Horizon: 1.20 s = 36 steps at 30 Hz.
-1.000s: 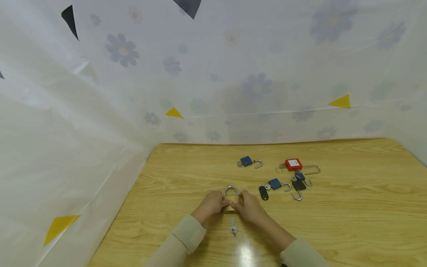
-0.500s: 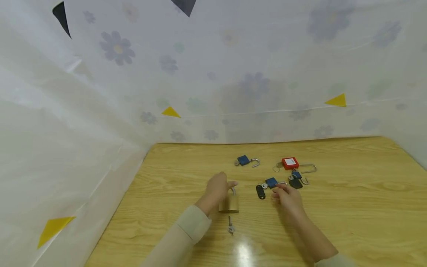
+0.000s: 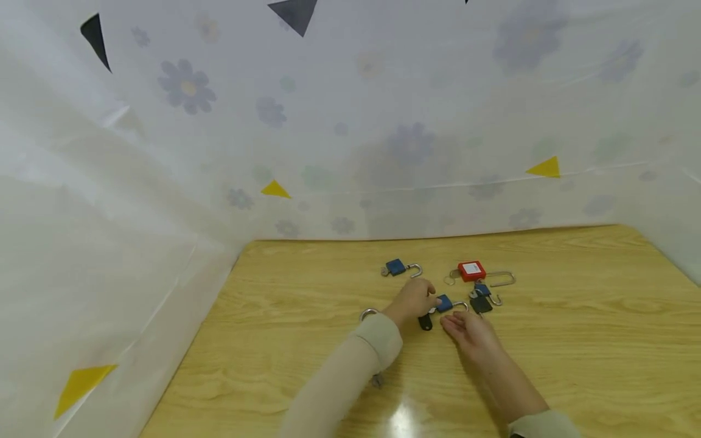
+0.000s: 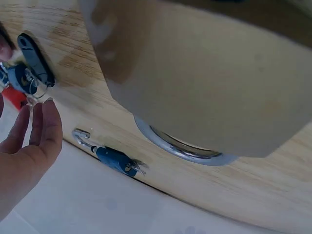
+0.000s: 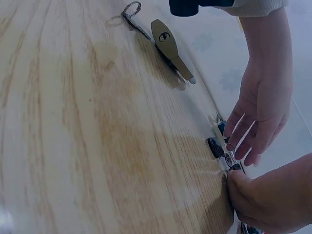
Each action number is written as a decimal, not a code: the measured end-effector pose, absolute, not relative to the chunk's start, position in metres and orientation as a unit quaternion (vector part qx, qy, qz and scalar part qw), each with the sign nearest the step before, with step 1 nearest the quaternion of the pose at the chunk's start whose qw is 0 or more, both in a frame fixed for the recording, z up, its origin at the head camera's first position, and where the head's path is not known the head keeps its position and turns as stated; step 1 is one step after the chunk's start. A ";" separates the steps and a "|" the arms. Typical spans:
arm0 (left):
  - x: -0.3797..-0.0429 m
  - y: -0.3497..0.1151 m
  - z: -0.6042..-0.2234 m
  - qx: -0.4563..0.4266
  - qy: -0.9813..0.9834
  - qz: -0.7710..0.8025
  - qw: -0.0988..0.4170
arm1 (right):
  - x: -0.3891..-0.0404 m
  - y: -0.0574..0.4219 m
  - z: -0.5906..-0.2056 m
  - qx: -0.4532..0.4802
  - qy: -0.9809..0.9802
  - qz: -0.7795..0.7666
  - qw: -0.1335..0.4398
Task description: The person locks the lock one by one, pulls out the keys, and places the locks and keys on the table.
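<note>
My left hand reaches over a small blue padlock, its fingers extended near the key and the black key tag. In the left wrist view, the left hand's fingertips lie close to a thin key ring. My right hand is beside the same padlock's open shackle, fingers loosely extended; any contact is unclear. A large brass padlock stands behind the left sleeve, which hides most of it in the head view. Its key lies in front of it.
Another blue padlock with a raised shackle lies farther back. To the right are a red padlock with a long shackle, a third blue padlock and a black padlock. A patterned white sheet borders the wooden table.
Both hands have left the brass padlock. The right hand moved right to the blue padlock first and stays there; the left hand then followed, reaching over the key and tag.
</note>
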<state>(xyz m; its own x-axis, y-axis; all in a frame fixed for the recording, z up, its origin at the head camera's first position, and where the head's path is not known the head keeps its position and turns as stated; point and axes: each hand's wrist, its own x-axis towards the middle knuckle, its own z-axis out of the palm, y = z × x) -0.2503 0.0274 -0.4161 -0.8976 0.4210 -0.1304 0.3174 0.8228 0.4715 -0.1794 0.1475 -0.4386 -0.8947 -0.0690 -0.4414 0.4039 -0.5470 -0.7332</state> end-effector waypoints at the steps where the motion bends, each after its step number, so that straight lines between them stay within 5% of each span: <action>1: -0.251 0.030 -0.419 0.183 0.952 0.218 0.116 | -0.179 0.147 -0.439 0.186 0.450 -0.863 0.136; 23: -0.249 0.038 -0.430 0.162 0.962 0.204 0.083 | -0.179 0.134 -0.437 0.186 0.482 -0.848 0.120; 36: -0.235 0.033 -0.427 0.115 0.913 0.384 0.068 | -0.179 0.141 -0.448 0.148 0.527 -0.831 0.100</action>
<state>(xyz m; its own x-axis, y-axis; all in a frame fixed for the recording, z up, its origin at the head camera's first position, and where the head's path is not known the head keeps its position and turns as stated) -0.2351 0.0331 -0.4275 -0.9643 0.2622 -0.0367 0.1571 0.6783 0.7178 -0.1790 0.1409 -0.4480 -0.9362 -0.0106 -0.3513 0.3224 -0.4237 -0.8465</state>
